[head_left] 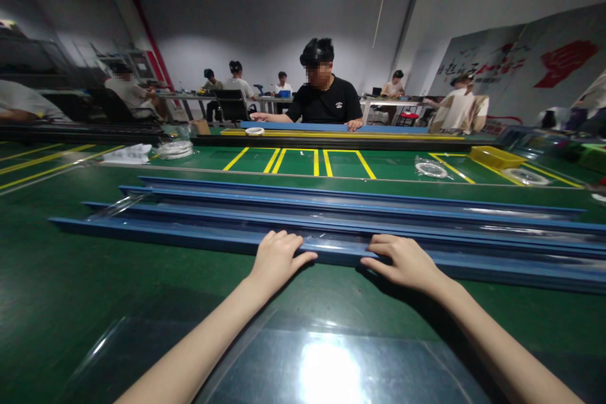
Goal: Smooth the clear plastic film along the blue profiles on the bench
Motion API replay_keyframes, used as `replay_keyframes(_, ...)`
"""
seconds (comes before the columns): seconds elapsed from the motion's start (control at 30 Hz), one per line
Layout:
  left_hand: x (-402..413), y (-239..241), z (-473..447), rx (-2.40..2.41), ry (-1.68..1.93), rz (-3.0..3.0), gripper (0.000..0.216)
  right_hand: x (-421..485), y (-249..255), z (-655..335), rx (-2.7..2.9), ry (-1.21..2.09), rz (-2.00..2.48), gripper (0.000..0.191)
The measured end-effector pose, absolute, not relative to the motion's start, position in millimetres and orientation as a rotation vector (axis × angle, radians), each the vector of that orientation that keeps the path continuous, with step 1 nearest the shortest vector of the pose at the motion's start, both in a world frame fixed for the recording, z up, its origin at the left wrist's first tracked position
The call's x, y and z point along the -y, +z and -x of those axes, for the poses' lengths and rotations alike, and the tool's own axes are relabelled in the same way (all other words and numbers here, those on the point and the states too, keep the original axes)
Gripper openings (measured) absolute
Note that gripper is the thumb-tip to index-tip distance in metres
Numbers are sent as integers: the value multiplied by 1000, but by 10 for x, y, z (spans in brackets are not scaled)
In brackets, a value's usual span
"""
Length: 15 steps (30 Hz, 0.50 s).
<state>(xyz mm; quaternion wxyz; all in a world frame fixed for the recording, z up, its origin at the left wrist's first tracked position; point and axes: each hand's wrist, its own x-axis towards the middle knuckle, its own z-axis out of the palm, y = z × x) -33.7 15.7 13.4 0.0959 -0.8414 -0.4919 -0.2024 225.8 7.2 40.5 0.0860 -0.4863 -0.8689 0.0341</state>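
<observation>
Several long blue U-shaped channels (199, 235) lie side by side across the green table in front of me. My left hand (278, 259) is closed over the near wall of the front channel, fingers curled over its top and thumb along the outer side. To the right, my right hand (402, 260) grips the same wall, its fingertips over the rim and thumb below. A short gap separates the two hands. Clear plastic film (120, 205) shows at the channels' left end, and shiny strips lie inside them. The fingertips of both hands are partly hidden inside the channel.
A clear plastic sheet (265, 366) lies nearest me. Beyond the channels are yellow tape lines, rolls in clear wrap (174, 149), a wrapped white coil (430, 168) and a yellow tray (496, 158). Across the table a co-worker (331, 101) holds another blue strip (303, 126).
</observation>
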Motion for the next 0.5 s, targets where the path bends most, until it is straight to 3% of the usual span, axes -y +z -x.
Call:
replay_keyframes(0.2, -163, 112, 339, 1473, -640, 2470, 40, -125, 407, -2301, 2422, 397, 1430, 25)
replay_keyframes(0.5, -173, 193, 333, 1549, -578, 2488, 40, -168, 382, -2324, 2399, 458, 1345, 29)
